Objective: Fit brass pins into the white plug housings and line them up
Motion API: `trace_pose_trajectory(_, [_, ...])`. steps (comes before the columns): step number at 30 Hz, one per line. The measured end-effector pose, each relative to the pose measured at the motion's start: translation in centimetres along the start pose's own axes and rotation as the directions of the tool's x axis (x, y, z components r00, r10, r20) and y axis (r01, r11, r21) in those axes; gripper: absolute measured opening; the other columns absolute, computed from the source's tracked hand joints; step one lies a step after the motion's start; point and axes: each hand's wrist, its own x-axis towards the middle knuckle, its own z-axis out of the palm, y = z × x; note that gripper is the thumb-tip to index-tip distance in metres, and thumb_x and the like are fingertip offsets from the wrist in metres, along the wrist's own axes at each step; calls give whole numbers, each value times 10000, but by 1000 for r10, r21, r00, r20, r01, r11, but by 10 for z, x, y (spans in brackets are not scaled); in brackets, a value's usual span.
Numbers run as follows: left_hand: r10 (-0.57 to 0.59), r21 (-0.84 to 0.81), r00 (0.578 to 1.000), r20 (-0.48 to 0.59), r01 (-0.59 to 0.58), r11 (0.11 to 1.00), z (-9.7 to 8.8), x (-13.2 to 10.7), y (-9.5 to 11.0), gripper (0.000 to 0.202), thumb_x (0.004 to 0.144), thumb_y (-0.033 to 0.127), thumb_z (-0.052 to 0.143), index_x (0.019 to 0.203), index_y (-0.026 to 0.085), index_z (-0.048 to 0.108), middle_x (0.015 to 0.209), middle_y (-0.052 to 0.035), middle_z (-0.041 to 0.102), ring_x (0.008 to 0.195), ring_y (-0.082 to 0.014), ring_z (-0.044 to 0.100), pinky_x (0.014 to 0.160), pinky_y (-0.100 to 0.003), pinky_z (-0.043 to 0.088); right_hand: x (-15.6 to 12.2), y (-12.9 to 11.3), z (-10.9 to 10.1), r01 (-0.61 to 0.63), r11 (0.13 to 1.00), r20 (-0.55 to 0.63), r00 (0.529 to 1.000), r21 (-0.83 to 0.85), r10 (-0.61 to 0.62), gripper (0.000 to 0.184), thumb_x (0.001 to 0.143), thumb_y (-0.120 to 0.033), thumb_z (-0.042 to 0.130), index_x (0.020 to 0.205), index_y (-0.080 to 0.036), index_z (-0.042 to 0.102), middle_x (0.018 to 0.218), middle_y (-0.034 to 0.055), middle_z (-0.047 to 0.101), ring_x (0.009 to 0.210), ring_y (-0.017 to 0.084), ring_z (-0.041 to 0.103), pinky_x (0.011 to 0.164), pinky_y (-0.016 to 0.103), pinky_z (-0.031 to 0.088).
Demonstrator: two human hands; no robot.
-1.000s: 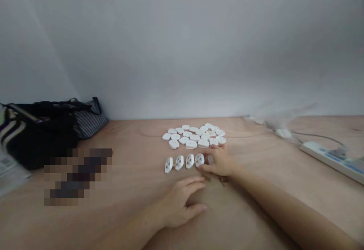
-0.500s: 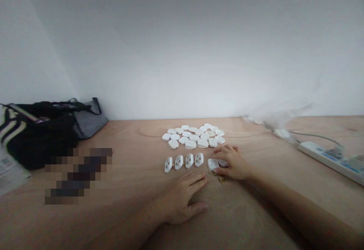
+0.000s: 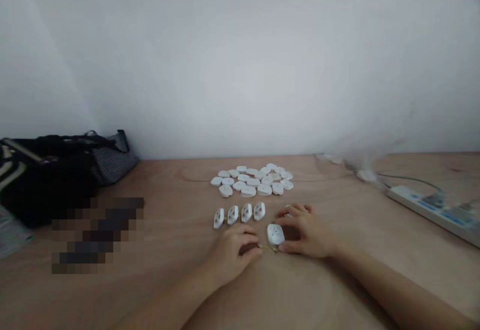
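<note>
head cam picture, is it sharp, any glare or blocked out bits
Head view: soft and hazy, even dim light, no glare; a pixelated patch hides something left of the left hand; the white plug piece at the right hand is legible; the power strip is blurred.

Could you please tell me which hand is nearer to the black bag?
Left. The left hand lies well right of the black bag, apart from it; the right hand is farther right, holding a white plug piece.

White plugs (image 3: 252, 182), striped bag (image 3: 110, 160), tan table (image 3: 172, 210)
</note>
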Motion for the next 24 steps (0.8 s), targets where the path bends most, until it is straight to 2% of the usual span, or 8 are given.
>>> trace_pose_trajectory(4, [27,-6,999,-30,-27,1000,5,1,-4,122,801,210,603,784,190,722,802,-41,700,769,-178,643,714,-280,508,1,-2,5,-8,1000,-32,999,26,9,402,667,-533,665,1000,-307,659,1111,48,595,1015,268,490,872,454,263])
trace_pose_trajectory(7, [30,-21,999,-42,-31,999,4,0,-4,148,830,190,560,764,176,692,774,-31,687,751,-165,634,704,-262,502,0,-2,7,-12,999,-103,995,51,17,390,639,-494,694,964,-280,661,1028,37,629,971,253,508,870,432,268])
trace_pose_trajectory(13, [53,-22,980,-191,-58,998,-1,-3,3,138,865,167,504,840,180,638,792,-25,673,739,-150,627,687,-243,498,-3,-13,8,10,994,-234,972,106,15,350,651,-435,684,955,-266,643,882,25,667,920,252,525,871,431,243])
trace_pose_trajectory(17, [97,-21,965,-243,-105,994,-2,-4,8,119,861,181,526,856,191,644,791,-27,682,729,-150,640,676,-238,511,-4,-23,8,41,995,-227,974,89,-20,356,629,-410,688,956,-280,637,811,6,664,900,250,523,880,434,221])
trace_pose_trajectory(24, [163,-57,957,-241,-182,982,-1,-4,6,151,859,148,522,895,192,662,871,-48,707,797,-165,665,727,-258,538,-4,-29,6,59,991,-226,974,121,-30,363,624,-404,682,962,-280,633,765,3,646,890,244,517,872,418,224])
